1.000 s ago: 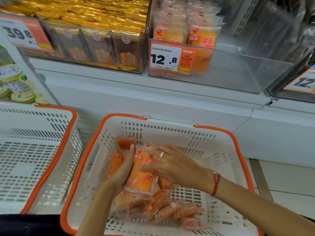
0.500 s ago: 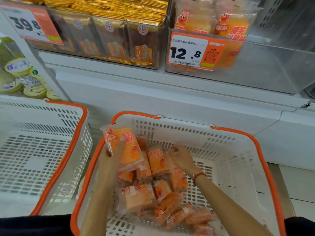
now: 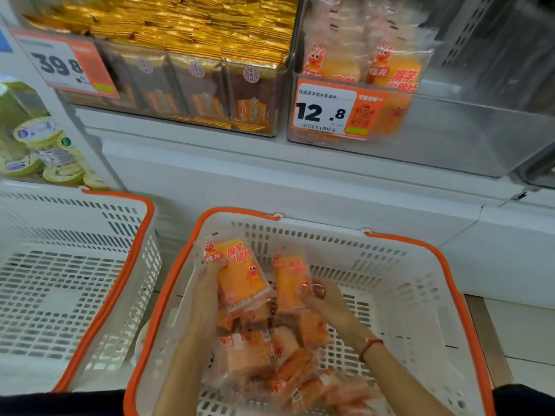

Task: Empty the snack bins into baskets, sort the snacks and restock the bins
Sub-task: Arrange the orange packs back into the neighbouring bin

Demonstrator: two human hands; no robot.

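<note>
A white basket with an orange rim [image 3: 420,283] stands below me and holds several orange snack packs [image 3: 249,352]. My left hand [image 3: 210,283] grips one orange pack [image 3: 240,271] upright, lifted at the basket's left side. My right hand [image 3: 321,298] holds a second orange pack [image 3: 289,280] just to the right of the first. Above, a clear bin [image 3: 450,139] with a 12.8 price tag [image 3: 327,111] holds a few of the same orange packs [image 3: 387,64] at its left end.
A second white basket with an orange rim [image 3: 60,283] stands to the left, with nothing visible inside. The bin of gold-wrapped snacks [image 3: 195,70] with a 39.8 tag sits on the upper left. Green packs [image 3: 45,148] lie at the far left.
Both hands have risen out of the pile. My left hand's pack stands higher and more upright, and my right hand now holds a second pack.
</note>
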